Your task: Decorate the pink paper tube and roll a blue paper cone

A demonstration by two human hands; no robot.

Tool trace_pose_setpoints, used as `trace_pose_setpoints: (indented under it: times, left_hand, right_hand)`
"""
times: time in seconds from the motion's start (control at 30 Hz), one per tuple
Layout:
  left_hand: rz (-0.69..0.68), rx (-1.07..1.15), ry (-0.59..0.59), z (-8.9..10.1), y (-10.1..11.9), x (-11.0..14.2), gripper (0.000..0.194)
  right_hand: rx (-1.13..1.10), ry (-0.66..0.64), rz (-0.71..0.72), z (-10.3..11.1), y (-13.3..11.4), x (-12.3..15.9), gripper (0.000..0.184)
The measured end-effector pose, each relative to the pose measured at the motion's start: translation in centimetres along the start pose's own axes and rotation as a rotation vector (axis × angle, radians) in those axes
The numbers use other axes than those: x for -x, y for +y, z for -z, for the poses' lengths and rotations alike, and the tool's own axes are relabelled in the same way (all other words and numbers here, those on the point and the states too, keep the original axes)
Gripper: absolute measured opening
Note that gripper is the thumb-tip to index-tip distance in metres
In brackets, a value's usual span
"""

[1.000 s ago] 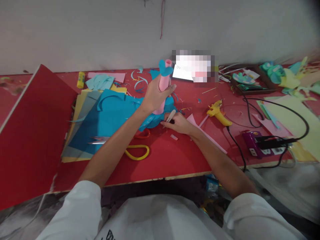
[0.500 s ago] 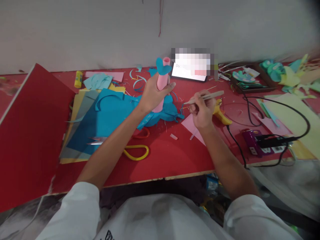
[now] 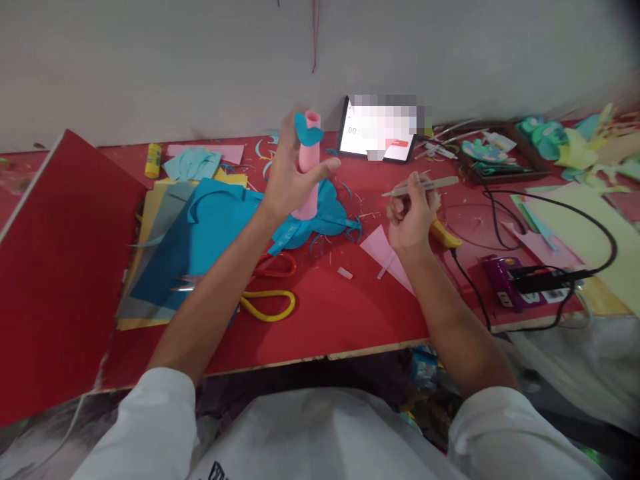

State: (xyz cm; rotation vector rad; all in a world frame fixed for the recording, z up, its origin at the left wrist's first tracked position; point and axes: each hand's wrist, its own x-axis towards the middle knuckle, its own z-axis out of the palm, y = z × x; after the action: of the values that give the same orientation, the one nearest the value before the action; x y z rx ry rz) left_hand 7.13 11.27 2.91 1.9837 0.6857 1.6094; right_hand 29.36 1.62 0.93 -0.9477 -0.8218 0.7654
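Left hand (image 3: 290, 181) curls loosely round the pink tube (image 3: 309, 158); whether it grips, I can't tell. The tube stands on blue petals (image 3: 331, 212) between the back and front edges of the table (image 3: 350, 320); a weak join could topple it. My right hand (image 3: 414, 219) pinches a pointed tool (image 3: 441, 183); one careless swing could tear them.

Dim, flat light
Beyond the gripping right hand (image 3: 413, 217), the tablet screen (image 3: 375, 139) glares white, partly pixelated; far right of it, the upper corner darkens.
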Motion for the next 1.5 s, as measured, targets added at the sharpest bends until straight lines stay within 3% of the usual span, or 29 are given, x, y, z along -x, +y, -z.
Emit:
trace_pose_setpoints:
  times: [0.07,0.1,0.2,0.27,0.3,0.37,0.43,0.57,0.67,0.77,0.97,1.1,1.23,1.33,1.43,1.5]
  left_hand:
    - [-0.27,-0.038,0.19,1.1,0.8,-0.8,0.063]
    - [-0.342,-0.121,0.265,1.6,1.7,-1.1,0.06]
    - [-0.573,-0.304,0.334,2.2,5.8,-0.8,0.051]
    - [-0.611,-0.348,0.149,1.4,8.2,0.7,0.025]
    - [-0.639,-0.369,-0.006,0.6,9.0,1.8,0.023]
    - [-0.525,-0.457,-0.402,-1.2,9.4,4.4,0.022]
    - [-0.447,-0.539,-0.687,-3.0,8.8,6.9,0.026]
    - [-0.354,-0.576,-0.859,-4.7,6.9,9.7,0.042]
    - [-0.331,-0.569,-0.938,-4.6,6.7,9.9,0.047]
    - [-0.34,-0.611,-0.97,-4.4,7.1,9.5,0.044]
    - [-0.406,-0.7,-0.85,-3.7,7.2,9.7,0.032]
    - [-0.499,-0.676,-0.655,-2.9,7.4,9.4,0.025]
    - [-0.514,-0.617,-0.462,-1.0,8.2,8.7,0.016]
    - [-0.385,-0.584,-0.32,1.2,7.9,8.7,0.012]
    - [-0.104,-0.573,-0.092,3.3,6.4,8.9,0.012]
    - [0.068,-0.521,-0.008,4.1,5.1,8.8,0.031]
  right_hand:
    - [-0.022,0.053,-0.012,0.0,-0.1,-0.2,0.051]
    - [-0.038,0.089,-0.017,0.0,-0.1,-0.3,0.052]
    - [-0.058,0.155,-0.042,0.1,-0.2,-0.6,0.055]
    - [-0.041,0.15,-0.048,0.3,-0.2,-0.8,0.053]
    - [-0.029,0.139,-0.045,0.4,-0.1,-0.9,0.051]
    - [-0.005,0.126,-0.029,0.5,0.0,-1.0,0.048]
    - [0.014,0.119,-0.014,0.6,0.2,-0.9,0.047]
    - [0.049,0.037,-0.006,0.4,0.5,-0.5,0.048]
    - [0.143,-0.117,-0.001,0.3,0.8,-0.2,0.047]
    - [0.375,-0.274,0.106,0.5,0.7,0.0,0.038]
    - [0.92,-0.565,0.37,1.5,0.0,-0.1,0.016]
    - [1.163,-0.804,0.428,2.2,0.3,-0.5,0.028]
    - [1.263,-0.912,0.422,2.5,0.7,-0.8,0.036]
    - [1.296,-0.931,0.401,2.6,0.5,-1.0,0.036]
    - [1.321,-0.929,0.374,2.6,0.3,-1.0,0.037]
    - [1.336,-0.925,0.357,2.6,0.3,-1.0,0.038]
